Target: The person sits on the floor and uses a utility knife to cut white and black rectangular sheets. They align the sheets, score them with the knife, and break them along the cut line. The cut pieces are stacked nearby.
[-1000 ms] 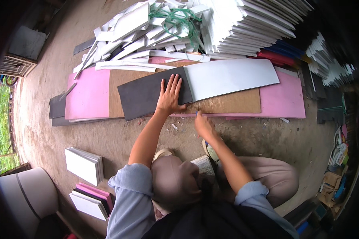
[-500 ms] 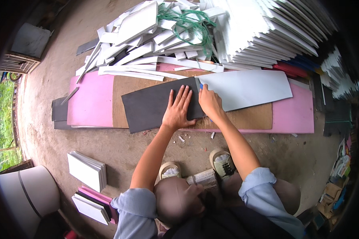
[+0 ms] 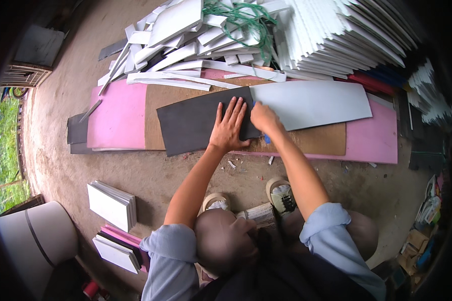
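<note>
The left hand (image 3: pixel 229 128) rests spread on a dark-grey rectangular sheet (image 3: pixel 191 125) overhanging the near edge of a brown board (image 3: pixel 306 139); the right hand (image 3: pixel 264 119) grips a slim blue tool (image 3: pixel 267 139).

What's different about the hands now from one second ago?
The right hand, holding a blue tool, moved forward, away from the body, to over the white sheet, beside the edge of the dark sheet. The left hand stayed flat on the dark sheet.

Panel (image 3: pixel 198 119) on board (image 3: pixel 319 139), offcuts (image 3: pixel 176 56) behind
</note>
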Tool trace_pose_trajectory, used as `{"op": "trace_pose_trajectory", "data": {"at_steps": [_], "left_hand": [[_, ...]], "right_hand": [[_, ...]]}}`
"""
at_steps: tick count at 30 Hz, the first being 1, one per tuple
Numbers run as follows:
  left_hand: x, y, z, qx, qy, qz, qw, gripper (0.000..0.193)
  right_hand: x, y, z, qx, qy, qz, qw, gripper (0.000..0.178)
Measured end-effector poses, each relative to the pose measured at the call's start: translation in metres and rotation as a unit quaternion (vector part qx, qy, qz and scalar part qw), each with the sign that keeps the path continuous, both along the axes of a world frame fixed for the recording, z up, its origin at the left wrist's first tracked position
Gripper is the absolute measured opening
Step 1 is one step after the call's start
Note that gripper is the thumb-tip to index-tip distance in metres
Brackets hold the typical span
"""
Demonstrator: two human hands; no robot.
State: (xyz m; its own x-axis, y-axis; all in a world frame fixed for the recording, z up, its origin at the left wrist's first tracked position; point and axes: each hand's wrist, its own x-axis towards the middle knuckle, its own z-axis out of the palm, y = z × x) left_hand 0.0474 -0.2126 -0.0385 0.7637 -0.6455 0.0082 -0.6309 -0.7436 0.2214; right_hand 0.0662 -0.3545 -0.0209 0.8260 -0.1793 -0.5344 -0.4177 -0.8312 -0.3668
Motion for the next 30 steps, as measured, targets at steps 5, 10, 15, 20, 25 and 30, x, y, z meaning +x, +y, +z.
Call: {"op": "trace_pose_trajectory", "data": {"at_steps": [5, 10, 15, 20, 25, 30], "left_hand": [[-0.007, -0.002, -0.002, 0.029, -0.027, 0.007, 0.999, 0.107], [-0.011, -0.005, -0.004, 0.052, -0.04, 0.012, 0.998, 0.109], [-0.008, -0.005, -0.003, 0.07, -0.049, 0.019, 0.996, 0.11], [-0.007, -0.014, 0.004, 0.043, -0.034, 0.051, 0.997, 0.106], [-0.015, -0.022, -0.002, -0.01, -0.052, 0.069, 0.996, 0.076], [-0.026, 0.013, 0.0, 0.039, -0.04, 0.148, 0.987, 0.061]], "right_hand": [[-0.066, 0.001, 0.001, 0.009, 0.001, -0.01, 1.0, 0.027], [-0.121, -0.001, -0.014, -0.003, 0.007, -0.01, 1.0, 0.032], [-0.128, -0.013, -0.016, 0.008, -0.003, 0.027, 1.0, 0.03], [-0.097, -0.055, 0.003, 0.204, 0.091, 0.033, 0.974, 0.026], [-0.056, -0.052, 0.001, 0.104, -0.093, -0.15, 0.979, 0.031], [-0.039, -0.009, -0.021, 0.074, -0.173, -0.131, 0.973, 0.029]]}}
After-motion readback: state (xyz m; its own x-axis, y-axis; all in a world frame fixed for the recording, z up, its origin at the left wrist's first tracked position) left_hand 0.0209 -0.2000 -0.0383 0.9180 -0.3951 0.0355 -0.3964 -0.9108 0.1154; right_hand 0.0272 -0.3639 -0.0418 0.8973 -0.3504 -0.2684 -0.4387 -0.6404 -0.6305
